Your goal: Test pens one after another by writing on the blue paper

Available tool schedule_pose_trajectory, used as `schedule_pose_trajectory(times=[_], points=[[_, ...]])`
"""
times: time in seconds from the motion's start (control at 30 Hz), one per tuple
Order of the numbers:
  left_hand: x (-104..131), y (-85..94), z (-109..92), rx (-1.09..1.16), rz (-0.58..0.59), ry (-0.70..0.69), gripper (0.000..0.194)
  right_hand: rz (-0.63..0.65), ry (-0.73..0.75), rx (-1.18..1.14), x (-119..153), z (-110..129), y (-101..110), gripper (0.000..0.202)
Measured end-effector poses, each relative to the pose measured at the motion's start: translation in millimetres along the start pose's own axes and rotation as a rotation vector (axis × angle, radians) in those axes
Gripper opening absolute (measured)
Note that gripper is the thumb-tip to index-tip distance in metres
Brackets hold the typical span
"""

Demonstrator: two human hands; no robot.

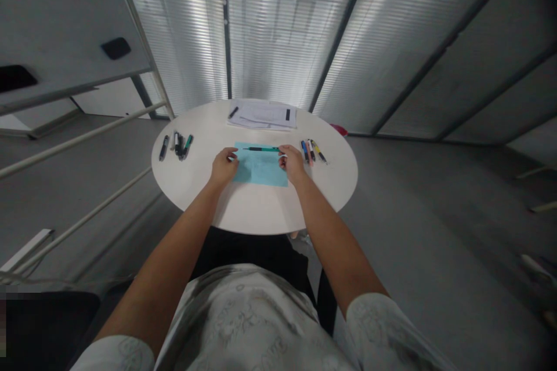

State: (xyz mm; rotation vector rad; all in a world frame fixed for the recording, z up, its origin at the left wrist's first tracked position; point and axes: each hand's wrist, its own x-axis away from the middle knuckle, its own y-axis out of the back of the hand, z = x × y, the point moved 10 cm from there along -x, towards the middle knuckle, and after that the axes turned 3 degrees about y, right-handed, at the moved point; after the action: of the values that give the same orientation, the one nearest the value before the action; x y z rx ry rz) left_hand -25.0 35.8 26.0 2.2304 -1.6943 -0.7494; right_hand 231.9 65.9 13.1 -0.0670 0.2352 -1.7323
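Note:
My right hand point(292, 163) pinches the right end of a slim green and dark pen point(261, 149). The pen lies level across the view over a light blue sheet of paper point(261, 171), its thin tip pointing left. Just beyond that tip is my left hand point(224, 167), with bent fingers slightly apart and nothing visible in them. Both hands are at the sides of the blue sheet, which rests on a round white table point(256, 214).
Several pens point(177, 144) lie at the table's left side. Another group of pens point(310, 151) lies to the right of my right hand. White papers point(261, 115) with a dark pen on them are at the far edge. A metal-framed board point(65, 17) stands at left.

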Motion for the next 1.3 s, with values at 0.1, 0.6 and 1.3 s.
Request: schedule_pose_trajectory(times=[0.1, 0.6, 1.3], points=[[0, 2.1, -1, 0.112, -0.017, -0.024, 0.041, 0.007, 0.015, 0.007, 0, 1, -1, 0.016], [3, -5.8, -12, 0.214, 0.069, -0.108, 0.025, 0.058, 0.022, 0.058, 0, 1, -7, 0.015], [-4, 24.5, 6, -0.563, -0.07, 0.069, 0.045, 0.052, 0.016, 0.061, 0, 1, -5, 0.017]])
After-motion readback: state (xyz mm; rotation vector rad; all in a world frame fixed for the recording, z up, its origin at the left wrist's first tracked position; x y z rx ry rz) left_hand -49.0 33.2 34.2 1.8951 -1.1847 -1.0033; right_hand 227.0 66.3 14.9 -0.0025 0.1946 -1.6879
